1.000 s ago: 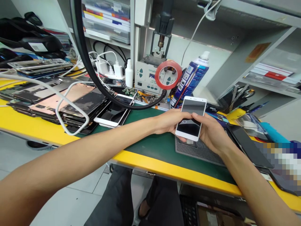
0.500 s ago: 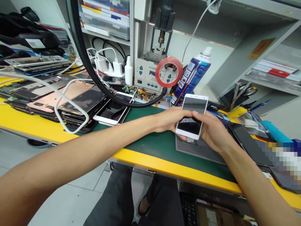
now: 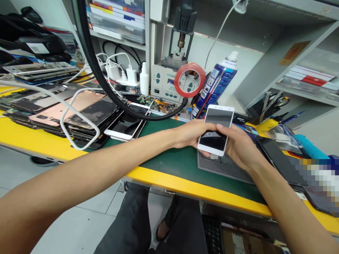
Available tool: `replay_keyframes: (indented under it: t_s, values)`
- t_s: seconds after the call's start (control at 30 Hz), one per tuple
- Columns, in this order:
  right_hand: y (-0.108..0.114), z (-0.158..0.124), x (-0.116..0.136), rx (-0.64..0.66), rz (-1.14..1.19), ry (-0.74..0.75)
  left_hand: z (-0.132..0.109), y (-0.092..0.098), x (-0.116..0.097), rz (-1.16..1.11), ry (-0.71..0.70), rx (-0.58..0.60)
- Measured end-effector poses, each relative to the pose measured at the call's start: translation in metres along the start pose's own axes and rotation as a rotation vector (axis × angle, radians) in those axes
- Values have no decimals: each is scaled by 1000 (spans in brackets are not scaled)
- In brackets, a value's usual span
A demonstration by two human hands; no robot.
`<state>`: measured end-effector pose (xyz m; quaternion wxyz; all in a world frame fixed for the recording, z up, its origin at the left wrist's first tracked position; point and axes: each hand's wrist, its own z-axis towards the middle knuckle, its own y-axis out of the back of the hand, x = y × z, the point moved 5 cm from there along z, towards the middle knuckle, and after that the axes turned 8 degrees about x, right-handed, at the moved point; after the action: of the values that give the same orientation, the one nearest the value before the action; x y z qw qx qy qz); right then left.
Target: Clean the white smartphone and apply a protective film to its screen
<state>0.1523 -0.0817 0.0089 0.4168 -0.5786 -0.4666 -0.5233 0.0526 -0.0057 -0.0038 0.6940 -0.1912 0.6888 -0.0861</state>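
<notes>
Both hands [image 3: 188,134] [image 3: 239,141] around the white phone [image 3: 212,142] over the grey perforated pad [image 3: 234,169], same grip as a second ago

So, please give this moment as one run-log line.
left hand: holds white phone; right hand: same phone; beneath: grey mat; behind: blue can

No wording can be read: the station [image 3: 162,85] at twelve o'clock, the can [image 3: 216,88] at two and the label [image 3: 39,48] at ten are all too blurred.
</notes>
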Motion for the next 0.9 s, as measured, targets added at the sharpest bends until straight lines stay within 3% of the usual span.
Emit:
replay_keyframes:
  t_s: [0.9]
  values:
    - [-3, -1, 3, 26, -7, 17, 1, -1, 1, 1, -22, 22]
